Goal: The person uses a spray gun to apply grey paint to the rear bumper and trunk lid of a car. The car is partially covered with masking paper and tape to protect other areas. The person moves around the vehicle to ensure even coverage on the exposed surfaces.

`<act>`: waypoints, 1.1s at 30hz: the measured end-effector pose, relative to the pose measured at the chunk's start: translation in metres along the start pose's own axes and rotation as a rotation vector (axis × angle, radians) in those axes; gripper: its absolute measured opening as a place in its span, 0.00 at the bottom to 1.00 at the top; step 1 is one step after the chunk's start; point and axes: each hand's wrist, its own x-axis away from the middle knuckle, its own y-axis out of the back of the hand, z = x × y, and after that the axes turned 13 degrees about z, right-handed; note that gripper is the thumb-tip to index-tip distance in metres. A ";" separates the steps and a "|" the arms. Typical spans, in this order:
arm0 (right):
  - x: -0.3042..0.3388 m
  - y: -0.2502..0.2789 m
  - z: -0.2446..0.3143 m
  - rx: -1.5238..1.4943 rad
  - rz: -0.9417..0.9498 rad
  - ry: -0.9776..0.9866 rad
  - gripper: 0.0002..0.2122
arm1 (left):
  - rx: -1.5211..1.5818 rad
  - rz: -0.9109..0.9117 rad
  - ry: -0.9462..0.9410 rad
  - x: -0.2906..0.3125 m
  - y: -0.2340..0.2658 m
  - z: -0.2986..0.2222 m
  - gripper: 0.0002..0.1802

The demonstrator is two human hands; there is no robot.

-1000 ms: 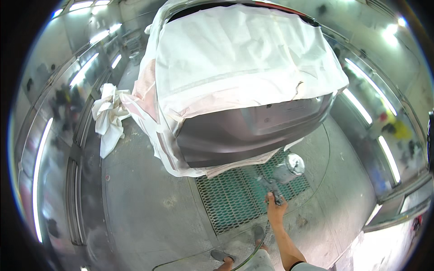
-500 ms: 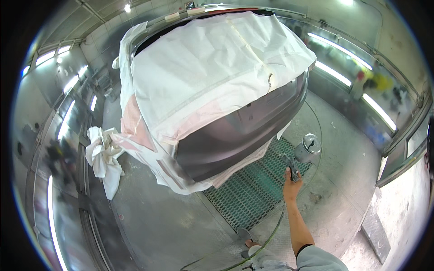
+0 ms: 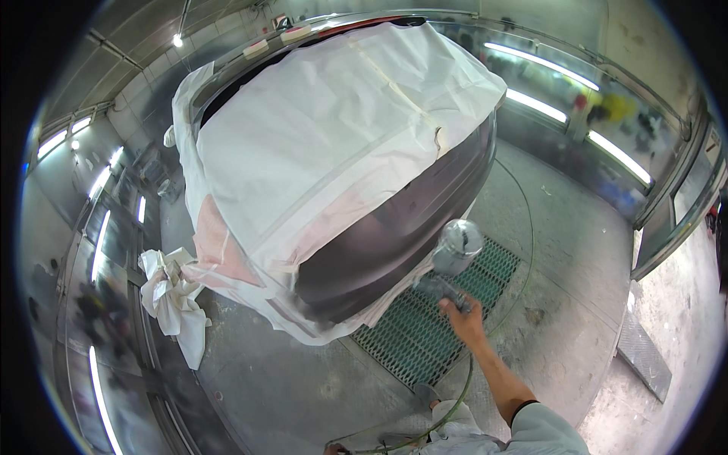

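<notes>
My right hand [image 3: 466,318] is closed round the handle of a paint spray gun [image 3: 438,288] with a grey cup [image 3: 457,246] on top. The gun is held in front of the dark, purplish-grey painted panel [image 3: 364,258] of a car, apart from it. White masking sheet [image 3: 303,129] covers the car above the panel, with a pinkish overspray band along its lower edge. A green air hose [image 3: 464,390] runs down from the gun past my legs. At the lower edge my left hand [image 3: 335,449] shows only in part, closed on the hose.
Green floor grating [image 3: 425,334] lies below the panel. Crumpled white masking sheet [image 3: 174,303] hangs to the floor at the car's left corner. The hose curves over the floor on the right. Booth walls with lit tubes [image 3: 618,158] stand on both sides; a doorway [image 3: 675,243] is at right.
My right hand has moved left and slightly down with the spray gun, bringing the cup nearer the panel. The view has shifted, and part of my left hand now shows at the lower edge.
</notes>
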 end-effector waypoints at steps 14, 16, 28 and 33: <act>0.086 -0.148 -0.033 0.155 -0.251 0.028 0.11 | -0.032 0.225 0.170 0.067 0.072 0.153 0.11; 0.102 -0.195 -0.010 0.004 -0.093 -0.040 0.10 | -0.039 0.108 -0.102 0.099 0.064 0.200 0.07; 0.107 -0.215 -0.021 0.260 -0.601 0.102 0.10 | 0.011 0.279 0.261 0.146 0.104 0.235 0.19; 0.133 -0.208 -0.080 -0.029 -0.226 -0.038 0.13 | -0.162 0.465 0.203 0.157 0.112 0.220 0.15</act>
